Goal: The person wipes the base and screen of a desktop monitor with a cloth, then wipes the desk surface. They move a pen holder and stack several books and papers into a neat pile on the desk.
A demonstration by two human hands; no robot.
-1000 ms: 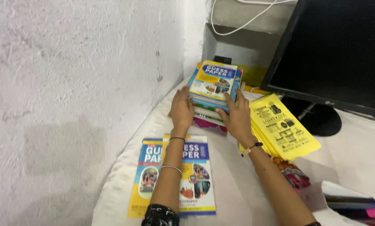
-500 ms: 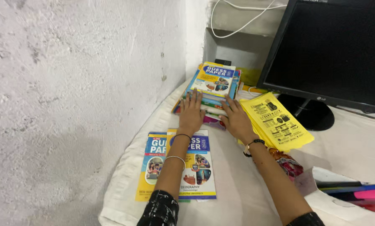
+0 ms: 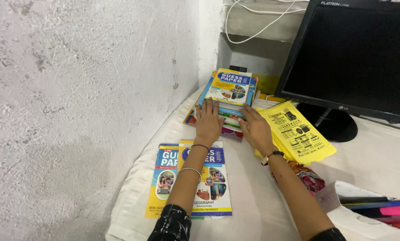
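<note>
A white cloth covers the surface (image 3: pixel 253 196), which runs into a corner where a rough whitewashed wall (image 3: pixel 84 102) meets a grey recessed ledge (image 3: pixel 258 51) with white cables (image 3: pixel 262 24) trailing over it. In that corner sits a stack of booklets (image 3: pixel 229 93), blue and yellow covers on top. The left hand (image 3: pixel 208 122) lies flat against the stack's near edge, fingers (image 3: pixel 209 106) stretched out and together, pressing rather than gripping. The right hand (image 3: pixel 256 129) rests against the stack's right side, fingers spread open, closed round nothing. Two more booklets (image 3: pixel 189 180) lie side by side on the cloth under the left forearm — the same blue and yellow. Just right of the stack lies a pile of yellow printed sheets (image 3: pixel 296 134), touching the right hand's outer edge. Behind them a dark monitor (image 3: pixel 356 58) stands on a round black base (image 3: pixel 336 125) — screen off. At the lower right, coloured folders (image 3: pixel 378 207) poke out of a white wrapper
</note>
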